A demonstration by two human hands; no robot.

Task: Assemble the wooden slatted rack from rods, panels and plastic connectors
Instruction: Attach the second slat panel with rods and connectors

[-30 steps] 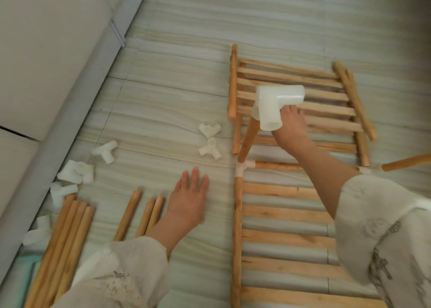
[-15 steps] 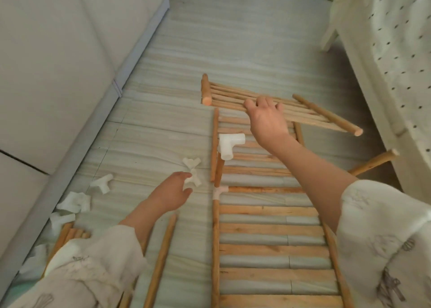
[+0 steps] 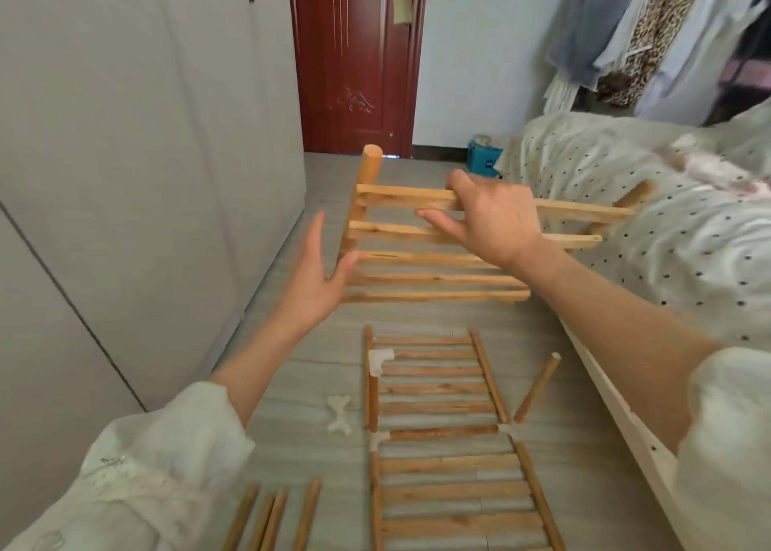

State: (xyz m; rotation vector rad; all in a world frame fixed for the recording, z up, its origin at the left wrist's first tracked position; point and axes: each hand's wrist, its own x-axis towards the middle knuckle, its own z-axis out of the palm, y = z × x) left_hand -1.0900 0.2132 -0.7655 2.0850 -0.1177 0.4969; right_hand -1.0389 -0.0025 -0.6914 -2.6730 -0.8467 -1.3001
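A pale tiled floor (image 3: pixel 317 450) runs between grey cupboard doors (image 3: pixel 125 175) and a bed (image 3: pixel 651 225) with a dotted cover, ending at a dark red door (image 3: pixel 354 58); clothes (image 3: pixel 651 29) hang beyond the bed. Above the floor, a slatted wooden panel (image 3: pixel 438 258) is lifted into the air, its slats running crosswise and one round side rod standing up toward the door. The right hand (image 3: pixel 496 221) holds this raised panel from above, its grip pinched on the upper slats with the thumb under and fingers curled over. The left hand (image 3: pixel 317 275) has its grip spread, fingers straight, the thumb touching the raised panel's left side rod; whether the palm touches it cannot be told. Below the raised panel, two more slatted panels lie flat on the floor: the far one (image 3: pixel 434 377) and the near one (image 3: pixel 454 496), joined end to end by white plastic connectors (image 3: pixel 377 442) and a cross rod (image 3: pixel 442 431). A short rod with a white connector (image 3: pixel 379 361) on top leans over the far panel's left edge, and another rod (image 3: pixel 538 386) slants up at its right corner. Left of the flat panels lie two loose connectors (image 3: pixel 340 415), and nearer the person, several loose rods (image 3: pixel 271 517).
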